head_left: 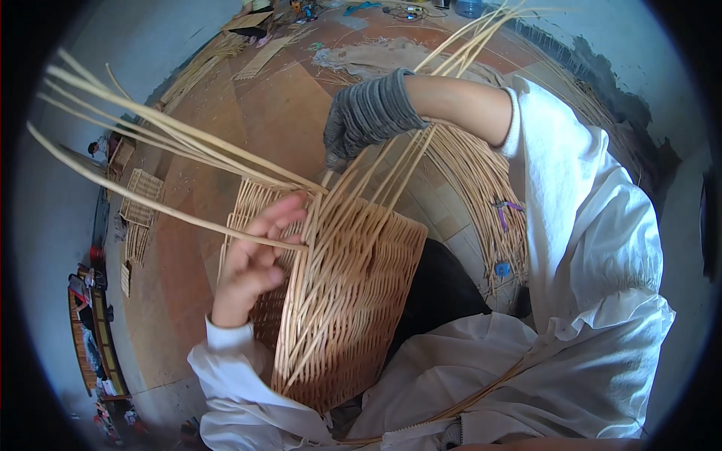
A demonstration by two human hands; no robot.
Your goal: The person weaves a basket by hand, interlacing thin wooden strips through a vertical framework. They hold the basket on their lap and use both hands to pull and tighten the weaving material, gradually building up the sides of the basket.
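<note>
From where I sit, closest to the camera is the basket (pixel 346 323), standing tilted at six o'clock against the person's lap, one corner edge toward me. At nine o'clock the bare left hand (pixel 244 259) has its fingers apart, with a thick rod (pixel 195 219) crossing them; I see no firm grip. At twelve o'clock the gloved right hand (pixel 368 113) curls over the upright rods (pixel 470 49) by that corner; I cannot tell whether it is clamped on one. The step looks like working rods at the corner, and to do it well I would brace the wall with the left hand, bend each rod gradually close to the weave so that it doesn't crack, and draw it snug before the next. The basket looks pale tan, its weave tight on the face toward me, slanting strands along the corner, long ends loose above; more spread toward ten o'clock. Beyond, at three o'clock, purple-handled pliers (pixel 502 218) lie on a bundle (pixel 481 192). Farther off, at nine o'clock, is a woven panel (pixel 141 188).
</note>
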